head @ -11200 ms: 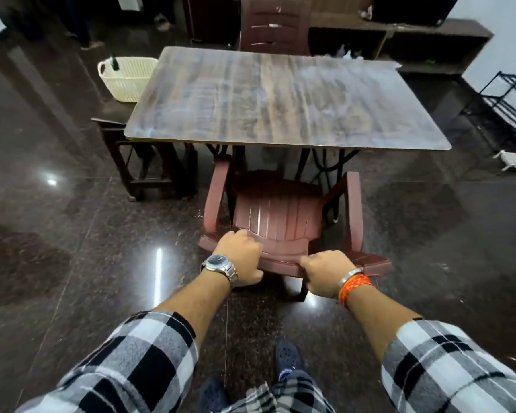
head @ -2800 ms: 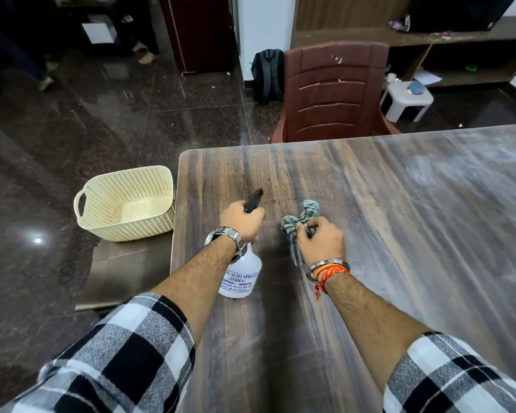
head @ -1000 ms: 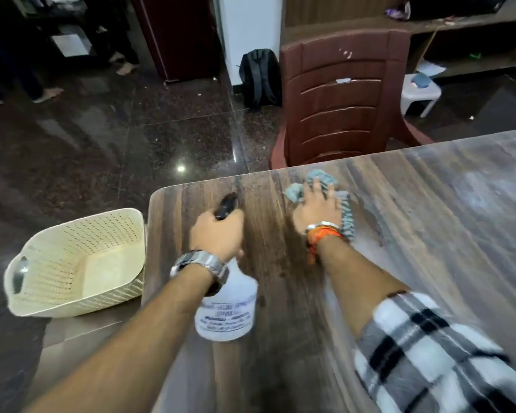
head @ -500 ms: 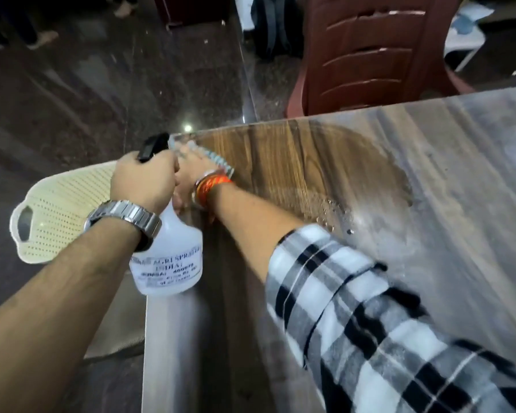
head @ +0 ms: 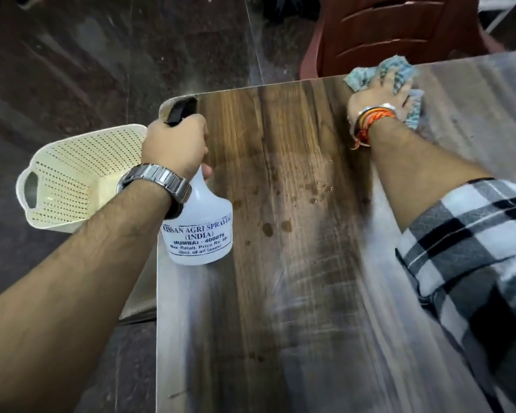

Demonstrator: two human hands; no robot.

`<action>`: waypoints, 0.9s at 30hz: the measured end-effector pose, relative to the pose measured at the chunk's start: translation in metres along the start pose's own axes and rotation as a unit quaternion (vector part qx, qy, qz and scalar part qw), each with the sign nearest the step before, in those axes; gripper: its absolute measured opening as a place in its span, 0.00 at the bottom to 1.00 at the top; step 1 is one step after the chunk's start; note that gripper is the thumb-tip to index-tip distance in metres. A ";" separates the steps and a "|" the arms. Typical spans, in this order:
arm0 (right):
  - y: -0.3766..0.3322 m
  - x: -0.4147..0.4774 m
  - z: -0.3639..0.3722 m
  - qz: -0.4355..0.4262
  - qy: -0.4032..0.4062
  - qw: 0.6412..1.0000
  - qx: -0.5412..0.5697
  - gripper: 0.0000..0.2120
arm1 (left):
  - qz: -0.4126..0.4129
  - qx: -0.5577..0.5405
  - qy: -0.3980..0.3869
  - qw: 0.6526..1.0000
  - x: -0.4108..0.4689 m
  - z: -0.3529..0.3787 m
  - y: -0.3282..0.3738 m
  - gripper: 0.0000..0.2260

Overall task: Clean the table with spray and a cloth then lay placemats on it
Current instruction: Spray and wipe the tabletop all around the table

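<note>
- Grips the bottle (head: 198,231) by its neck in the left hand (head: 175,144), fingers curled round it, above the desk's (head: 295,293) left edge.
- Presses the cloth (head: 361,76) down with the right hand (head: 379,98), fingers spread flat, at the far edge.

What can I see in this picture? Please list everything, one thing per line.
Wood-grain table: one, brown, centre and right, droplets on it.
White plastic spray bottle: one, black nozzle, over table's left edge.
Blue-grey checked cloth: one, on table's far edge.
Cream perforated plastic basket: one, left of table.
Maroon plastic chair: one, beyond table's far edge.
Left hand: one, grips spray bottle.
Right hand: one, presses cloth on table.
</note>
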State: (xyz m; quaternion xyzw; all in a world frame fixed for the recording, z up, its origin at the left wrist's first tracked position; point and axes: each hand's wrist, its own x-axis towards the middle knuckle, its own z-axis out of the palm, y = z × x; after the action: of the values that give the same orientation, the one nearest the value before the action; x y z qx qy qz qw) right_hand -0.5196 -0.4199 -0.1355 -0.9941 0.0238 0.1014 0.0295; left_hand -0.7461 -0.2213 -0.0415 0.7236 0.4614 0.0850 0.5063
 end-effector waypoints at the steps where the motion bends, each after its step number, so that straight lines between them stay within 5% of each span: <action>1: -0.010 0.010 0.012 -0.011 0.002 1.000 0.002 0.36 | -0.004 -0.001 -0.001 1.000 0.000 -0.001 0.000 0.04; 5: -0.111 -0.057 0.026 -0.166 -0.005 0.985 0.052 0.32 | 0.002 -0.010 0.005 1.000 0.000 -0.008 0.001 0.03; 8: -0.178 -0.108 0.037 -0.341 -0.033 0.939 0.038 0.31 | 0.018 -0.007 0.031 0.999 0.001 -0.018 0.003 0.04; 11: -0.204 -0.154 0.035 -0.472 -0.063 0.879 0.001 0.31 | 0.022 -0.011 0.040 0.999 0.003 -0.026 0.003 0.03; 14: -0.195 -0.168 0.034 -0.514 -0.089 0.853 0.008 0.28 | 0.018 0.004 0.042 0.999 0.000 -0.028 0.001 0.07; 18: -0.148 -0.136 0.046 -0.460 -0.036 0.887 0.013 0.26 | 0.015 0.017 0.030 0.999 -0.018 -0.015 -0.001 0.07; 23: 0.006 -0.067 0.047 -0.203 0.045 0.978 0.019 0.27 | -0.004 0.006 0.004 1.000 -0.045 0.001 -0.005 0.06; 27: 0.107 -0.068 0.036 0.001 0.063 0.996 0.067 0.27 | -0.013 0.002 0.001 1.000 -0.060 0.003 -0.013 0.08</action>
State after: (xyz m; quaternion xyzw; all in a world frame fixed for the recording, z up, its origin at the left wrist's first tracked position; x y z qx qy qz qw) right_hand -0.5986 -0.5214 -0.1624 -0.9943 0.0333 0.0371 0.0946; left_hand -0.7856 -0.2673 -0.0331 0.7187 0.4711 0.0782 0.5055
